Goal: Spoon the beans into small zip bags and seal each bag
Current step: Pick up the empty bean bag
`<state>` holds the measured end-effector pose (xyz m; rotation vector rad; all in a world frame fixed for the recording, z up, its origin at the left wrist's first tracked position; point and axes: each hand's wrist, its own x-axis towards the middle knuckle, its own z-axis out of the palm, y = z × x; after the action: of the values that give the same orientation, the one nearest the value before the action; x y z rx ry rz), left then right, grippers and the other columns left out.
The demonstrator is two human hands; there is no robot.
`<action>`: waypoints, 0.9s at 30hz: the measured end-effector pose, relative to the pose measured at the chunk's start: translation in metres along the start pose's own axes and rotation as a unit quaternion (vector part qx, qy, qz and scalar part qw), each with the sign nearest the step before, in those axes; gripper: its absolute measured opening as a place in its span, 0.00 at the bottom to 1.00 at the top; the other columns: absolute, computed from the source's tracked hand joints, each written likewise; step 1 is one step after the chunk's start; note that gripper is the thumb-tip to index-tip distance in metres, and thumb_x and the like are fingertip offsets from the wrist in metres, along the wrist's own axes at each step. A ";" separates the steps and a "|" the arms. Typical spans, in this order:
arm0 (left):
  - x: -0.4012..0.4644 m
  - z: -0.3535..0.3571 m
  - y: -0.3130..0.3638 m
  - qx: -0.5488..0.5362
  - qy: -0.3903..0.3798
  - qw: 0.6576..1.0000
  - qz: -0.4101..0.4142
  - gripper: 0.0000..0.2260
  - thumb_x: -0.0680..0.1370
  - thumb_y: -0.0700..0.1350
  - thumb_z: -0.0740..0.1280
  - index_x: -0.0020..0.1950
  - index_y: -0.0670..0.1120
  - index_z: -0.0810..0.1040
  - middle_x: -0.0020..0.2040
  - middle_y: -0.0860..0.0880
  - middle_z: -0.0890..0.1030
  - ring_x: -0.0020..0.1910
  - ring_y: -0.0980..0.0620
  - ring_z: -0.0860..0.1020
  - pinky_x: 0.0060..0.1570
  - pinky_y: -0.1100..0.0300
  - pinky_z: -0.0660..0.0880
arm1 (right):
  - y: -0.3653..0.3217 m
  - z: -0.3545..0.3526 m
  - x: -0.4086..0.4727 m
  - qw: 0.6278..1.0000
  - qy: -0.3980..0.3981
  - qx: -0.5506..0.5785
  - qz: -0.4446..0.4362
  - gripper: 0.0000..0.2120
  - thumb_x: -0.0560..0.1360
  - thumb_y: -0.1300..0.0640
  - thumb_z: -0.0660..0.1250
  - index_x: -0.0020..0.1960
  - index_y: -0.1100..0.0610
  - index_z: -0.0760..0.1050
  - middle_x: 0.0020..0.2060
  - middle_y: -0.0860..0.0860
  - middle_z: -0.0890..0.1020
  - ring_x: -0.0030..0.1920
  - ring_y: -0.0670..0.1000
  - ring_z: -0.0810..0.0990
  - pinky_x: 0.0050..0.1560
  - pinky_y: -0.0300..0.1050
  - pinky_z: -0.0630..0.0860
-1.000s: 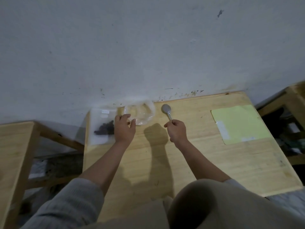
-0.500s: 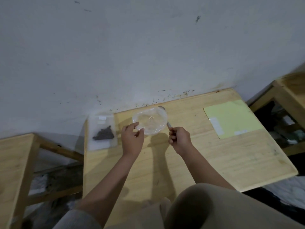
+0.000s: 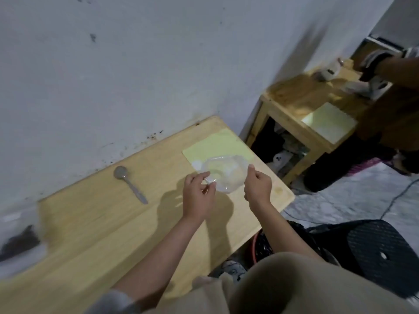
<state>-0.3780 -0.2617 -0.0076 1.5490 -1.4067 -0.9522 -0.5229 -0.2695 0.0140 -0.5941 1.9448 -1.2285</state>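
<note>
Where the wooden desk [image 3: 95, 225] meets a stained white wall [image 3: 136, 75], spoon [image 3: 129, 183] lying flat, beans [image 3: 19, 242] far left, left hand [image 3: 198, 196] and right hand [image 3: 257, 185] each pinch the clear bag's [image 3: 224, 173] edge above a yellow sheet [image 3: 215, 145].

Location: a plain domestic room. Indicators: scuffed white wall [image 3: 113, 75], bare wooden desk [image 3: 95, 223], second wooden desk [image 3: 301, 94] alongside, black plastic stool [image 3: 381, 252], patterned floor covering [image 3: 340, 200].

left hand [image 3: 198, 194] + right hand [image 3: 257, 186] pinch clear bag [image 3: 223, 175] | spoon [image 3: 130, 184] lies on table [image 3: 95, 223]
</note>
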 end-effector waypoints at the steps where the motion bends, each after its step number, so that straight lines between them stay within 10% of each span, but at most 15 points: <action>1: -0.001 0.022 0.010 -0.003 -0.028 1.000 0.010 0.13 0.74 0.39 0.71 0.58 0.46 0.79 0.53 0.49 0.73 0.37 0.66 0.77 0.43 0.76 0.71 | 0.001 -0.023 0.009 0.999 0.038 0.001 -0.004 0.28 0.78 0.47 0.58 0.22 0.51 0.55 0.22 0.51 0.58 0.24 0.50 0.56 0.30 0.45 0.57; 6: -0.024 0.116 0.050 -0.002 -0.174 0.983 0.061 0.13 0.75 0.41 0.69 0.59 0.46 0.79 0.52 0.50 0.71 0.36 0.61 0.76 0.45 0.66 0.74 | 0.021 -0.132 0.035 0.977 0.213 -0.005 0.024 0.25 0.79 0.47 0.57 0.27 0.56 0.58 0.22 0.53 0.61 0.25 0.52 0.60 0.31 0.47 0.61; 13: -0.097 0.205 0.033 0.039 -0.309 0.945 0.099 0.14 0.76 0.44 0.67 0.60 0.44 0.77 0.53 0.51 0.69 0.39 0.58 0.75 0.42 0.79 0.66 | 0.091 -0.216 0.036 0.939 0.331 -0.030 0.091 0.25 0.79 0.51 0.59 0.25 0.60 0.64 0.24 0.55 0.69 0.28 0.53 0.67 0.33 0.49 0.64; 21: -0.129 0.271 -0.095 0.161 -0.336 0.928 0.019 0.14 0.77 0.44 0.64 0.63 0.45 0.76 0.59 0.44 0.72 0.50 0.47 0.76 0.48 0.63 0.70 | 0.251 -0.238 0.081 0.926 0.309 -0.033 0.216 0.23 0.79 0.49 0.60 0.31 0.62 0.69 0.29 0.58 0.73 0.28 0.57 0.71 0.31 0.50 0.71; 27: -0.151 0.330 -0.160 0.204 -0.318 0.924 -0.051 0.11 0.78 0.45 0.65 0.58 0.42 0.76 0.57 0.41 0.77 0.51 0.45 0.78 0.46 0.60 0.71 | 0.360 -0.254 0.123 0.935 0.193 0.046 0.294 0.18 0.79 0.54 0.60 0.65 0.63 0.69 0.48 0.62 0.77 0.38 0.57 0.75 0.29 0.47 0.74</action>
<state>-0.6354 -0.1317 -0.2798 1.6986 -2.1004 -1.3726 -0.7967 -0.0604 -0.2867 0.3007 2.1403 -1.0808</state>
